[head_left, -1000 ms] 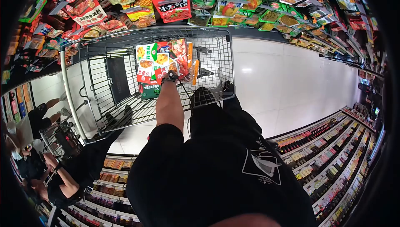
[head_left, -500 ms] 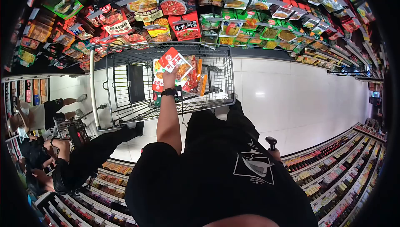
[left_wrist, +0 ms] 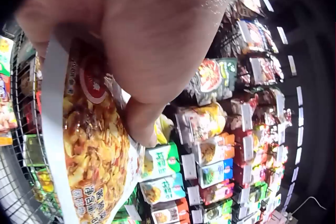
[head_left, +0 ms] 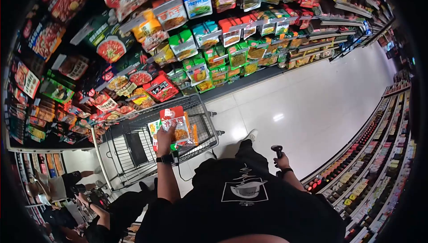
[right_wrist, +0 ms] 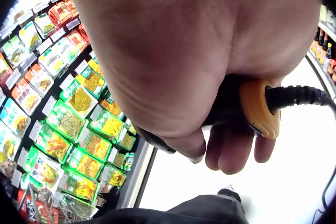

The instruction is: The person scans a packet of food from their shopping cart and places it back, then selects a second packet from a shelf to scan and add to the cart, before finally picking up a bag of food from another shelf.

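My left hand (head_left: 165, 137) pinches a red-and-white food packet (head_left: 175, 122) over the shopping cart (head_left: 206, 129). In the left wrist view the thumb and fingers of the left hand (left_wrist: 142, 40) hold the same packet (left_wrist: 94, 150) by its edge, its food picture facing the camera. Other packets (head_left: 154, 129) lie in the cart beneath it. My right hand (head_left: 282, 160), at my right side, grips a black handheld device (head_left: 277, 149). In the right wrist view the fingers of the right hand (right_wrist: 178, 61) curl round that device, whose orange-ringed end (right_wrist: 261, 109) has a cable.
Shelves of hanging packets (head_left: 200, 33) stand beyond the cart. Bottle shelves (head_left: 356, 154) run along the right. Other people (head_left: 58, 189) are at the lower left with another cart. Pale floor tiles (head_left: 285, 100) stretch between the shelves on the right.
The left hand has lifted the packet up from the others in the cart. The view has turned, with the cart now lower in it, and the right hand with its device has come into fuller view.
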Motion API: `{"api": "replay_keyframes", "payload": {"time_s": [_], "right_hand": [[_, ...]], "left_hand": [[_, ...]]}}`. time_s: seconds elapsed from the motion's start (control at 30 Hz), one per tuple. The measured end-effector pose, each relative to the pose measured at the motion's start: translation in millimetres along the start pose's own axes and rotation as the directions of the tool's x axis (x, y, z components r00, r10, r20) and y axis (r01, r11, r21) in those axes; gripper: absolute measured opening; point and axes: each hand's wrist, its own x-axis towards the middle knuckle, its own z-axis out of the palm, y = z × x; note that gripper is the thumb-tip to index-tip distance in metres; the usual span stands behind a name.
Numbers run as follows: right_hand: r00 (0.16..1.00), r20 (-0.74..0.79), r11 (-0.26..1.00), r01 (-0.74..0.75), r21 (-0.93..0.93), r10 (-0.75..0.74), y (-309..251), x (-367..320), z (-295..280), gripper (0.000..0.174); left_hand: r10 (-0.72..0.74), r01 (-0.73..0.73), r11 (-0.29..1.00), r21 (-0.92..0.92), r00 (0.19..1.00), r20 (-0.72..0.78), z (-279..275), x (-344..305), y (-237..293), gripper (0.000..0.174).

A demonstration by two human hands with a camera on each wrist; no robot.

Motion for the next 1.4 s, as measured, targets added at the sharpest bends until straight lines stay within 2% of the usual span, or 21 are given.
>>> {"api": "replay_keyframes", "payload": {"time_s": [0.03,0.07,0.13,0.2,0.33,0.4,0.43,0.6,0.63,0.77,0.8,0.83,0.87,0.9,0.93,1.0,1.13,1.23,1.27,1.37,1.4], "right_hand": [[1.0,0.004,1.0,0.004,0.018,-0.004,-1,13,-8,0.045],[1.0,0.01,0.999,0.025,0.029,-0.025,1,28,-15,0.046],[0.999,0.01,0.998,0.038,0.045,-0.038,-6,46,-29,0.049],[0.997,-0.047,0.998,0.069,0.005,-0.068,2,75,-41,0.045],[0.997,-0.072,0.975,0.029,0.218,-0.014,-16,91,-74,0.033],[0.994,-0.105,0.964,0.052,0.262,-0.024,-17,102,-89,0.034],[0.995,-0.102,0.967,0.045,0.251,-0.019,-20,105,-98,0.035],[0.998,-0.056,0.963,0.006,0.27,0.009,-14,129,-129,0.035],[0.997,-0.054,0.972,0.062,0.227,-0.051,-22,129,-138,0.035],[0.939,-0.081,0.91,0.343,0.233,-0.333,-102,96,-173,0.03],[0.923,-0.053,0.895,0.382,0.229,-0.38,-134,78,-186,0.028],[0.929,0.059,0.885,0.326,0.332,-0.365,-170,57,-202,0.026],[0.919,0.174,0.868,0.254,0.426,-0.354,-203,37,-215,0.025],[0.869,0.211,0.821,0.306,0.482,-0.448,-229,24,-223,0.022],[0.81,0.241,0.769,0.347,0.537,-0.534,-250,13,-228,0.02],[0.778,0.331,0.782,0.305,0.543,-0.534,-290,-7,-237,0.02],[0.702,0.337,0.773,0.511,0.376,-0.628,-334,-1,-228,0.033],[0.703,0.379,0.798,0.51,0.321,-0.601,-362,5,-224,0.035],[0.699,0.385,0.797,0.533,0.282,-0.603,-369,10,-220,0.035],[0.688,0.451,0.82,0.518,0.245,-0.569,-393,26,-220,0.029],[0.702,0.451,0.832,0.505,0.231,-0.551,-403,30,-223,0.027]], "left_hand": [[0.024,-0.02,0.997,-0.07,0.998,0.06,21,-7,14,0.02],[0.131,-0.132,0.991,0.008,0.991,0.035,36,7,0,0.021],[0.084,-0.087,0.993,0.085,0.996,0.041,85,-3,31,0.023],[0.126,-0.149,0.979,0.139,0.979,0.163,132,10,37,0.032],[0.185,-0.227,0.971,0.082,0.918,0.351,233,28,56,0.031],[0.27,-0.322,0.945,0.063,0.873,0.406,279,25,79,0.029],[0.15,-0.235,0.957,0.17,0.904,0.401,296,23,93,0.028],[0.163,-0.232,0.962,0.142,0.909,0.383,371,36,106,0.028],[0.265,-0.296,0.955,0.013,0.871,0.413,384,37,104,0.028],[0.173,0.005,0.953,-0.302,0.812,0.558,422,18,123,0.025],[0.164,0.01,0.956,-0.292,0.808,0.566,427,16,124,0.025],[0.22,0.288,0.82,-0.494,0.638,0.738,431,18,127,0.024],[0.338,0.578,0.595,-0.559,0.45,0.826,433,20,127,0.024],[0.312,0.645,0.501,-0.577,0.487,0.815,441,23,125,0.025],[0.365,0.685,0.445,-0.577,0.45,0.815,449,29,120,0.019],[0.499,0.707,0.427,-0.563,0.336,0.799,468,40,114,0.016],[0.517,0.723,0.415,-0.553,0.313,0.797,498,52,119,0.015],[0.497,0.738,0.371,-0.564,0.356,0.792,509,54,132,0.017],[0.555,0.749,0.368,-0.552,0.299,0.776,515,72,120,0.02],[0.464,0.719,0.404,-0.566,0.373,0.804,509,100,108,0.023],[0.339,0.632,0.463,-0.621,0.521,0.783,500,95,116,0.021]]}}
